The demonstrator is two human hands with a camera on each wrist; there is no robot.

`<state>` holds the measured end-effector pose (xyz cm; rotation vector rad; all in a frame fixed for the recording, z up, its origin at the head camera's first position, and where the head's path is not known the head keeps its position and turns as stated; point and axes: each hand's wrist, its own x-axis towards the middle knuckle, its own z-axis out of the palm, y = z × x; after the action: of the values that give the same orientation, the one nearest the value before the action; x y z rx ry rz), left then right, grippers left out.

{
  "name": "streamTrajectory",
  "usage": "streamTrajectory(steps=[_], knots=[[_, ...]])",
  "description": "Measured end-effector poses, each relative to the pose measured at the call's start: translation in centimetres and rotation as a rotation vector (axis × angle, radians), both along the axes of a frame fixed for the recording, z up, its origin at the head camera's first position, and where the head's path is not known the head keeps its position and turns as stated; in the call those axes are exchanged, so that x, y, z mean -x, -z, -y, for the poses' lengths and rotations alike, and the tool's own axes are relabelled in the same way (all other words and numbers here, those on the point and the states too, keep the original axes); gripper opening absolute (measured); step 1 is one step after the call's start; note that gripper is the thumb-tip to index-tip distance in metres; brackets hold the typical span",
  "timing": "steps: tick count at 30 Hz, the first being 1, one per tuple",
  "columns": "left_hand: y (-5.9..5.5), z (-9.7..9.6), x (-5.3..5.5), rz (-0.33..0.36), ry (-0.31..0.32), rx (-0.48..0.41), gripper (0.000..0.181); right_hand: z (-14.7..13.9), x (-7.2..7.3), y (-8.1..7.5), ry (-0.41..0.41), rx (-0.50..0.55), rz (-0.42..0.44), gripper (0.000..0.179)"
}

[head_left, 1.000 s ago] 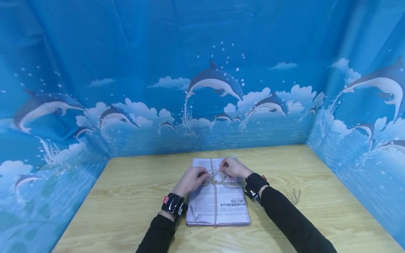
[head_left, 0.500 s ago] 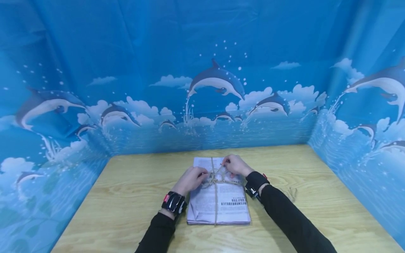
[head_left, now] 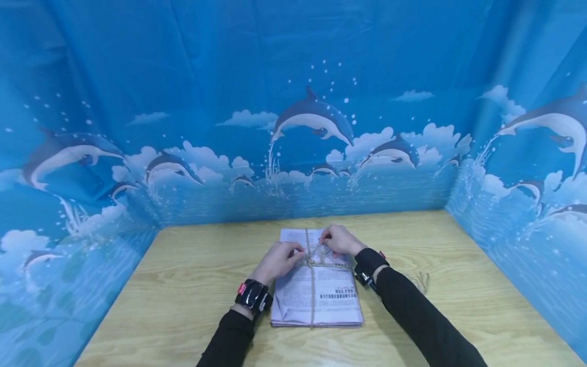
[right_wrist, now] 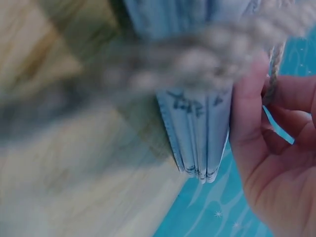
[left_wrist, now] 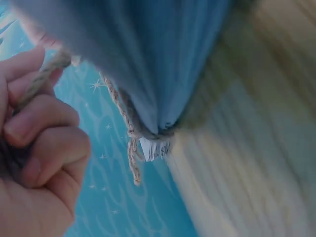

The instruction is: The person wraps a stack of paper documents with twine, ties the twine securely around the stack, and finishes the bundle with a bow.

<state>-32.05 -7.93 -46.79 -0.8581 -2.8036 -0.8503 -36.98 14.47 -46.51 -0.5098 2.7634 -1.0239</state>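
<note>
A flat stack of folded newspapers [head_left: 337, 311] lies on the table, with twine [head_left: 313, 298] crossing it lengthwise and widthwise. At the crossing sits a small tangle of loops. My left hand [head_left: 281, 261] is at the left of that crossing; in the left wrist view its curled fingers grip a strand of twine [left_wrist: 43, 79]. Over the upper right of the stack, my right hand [head_left: 343, 240] pinches another strand between thumb and fingertips. The right wrist view shows that twine [right_wrist: 270, 94] at the fingertips, beside the layered paper edges [right_wrist: 197, 133].
Frayed twine ends [head_left: 423, 282] lie on the wooden table [head_left: 183, 285] to the right, near the right sleeve. Blue dolphin-print sheeting [head_left: 220, 193] walls the table at the back and both sides. Each wrist wears a black strap with a camera.
My right hand has moved slightly away from the crossing, drawing its strand up. The wide loops near the knot have become smaller. My left hand stays nearly in place.
</note>
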Motion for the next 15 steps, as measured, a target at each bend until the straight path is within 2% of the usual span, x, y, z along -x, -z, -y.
streamTrajectory(steps=[3, 6, 11, 13, 15], knots=[[0.40, -0.05, -0.10, -0.096, -0.018, 0.126, 0.019, 0.00, 0.07, -0.03, -0.033, -0.019, -0.009, 0.022], [0.72, -0.05, -0.16, -0.183, -0.023, 0.238, 0.020, -0.08, 0.15, -0.05, -0.112, -0.061, -0.071, 0.021], [0.91, -0.18, -0.36, -0.173, -0.028, 0.359, 0.027, -0.12, 0.30, 0.00, -0.286, -0.161, -0.218, 0.014], [0.92, -0.26, -0.50, -0.157, -0.022, 0.377, 0.024, -0.09, 0.34, 0.05, -0.300, -0.174, -0.240, 0.012], [0.92, -0.32, -0.71, -0.139, -0.017, 0.392, 0.022, -0.09, 0.37, 0.07, -0.271, -0.161, -0.241, 0.011]])
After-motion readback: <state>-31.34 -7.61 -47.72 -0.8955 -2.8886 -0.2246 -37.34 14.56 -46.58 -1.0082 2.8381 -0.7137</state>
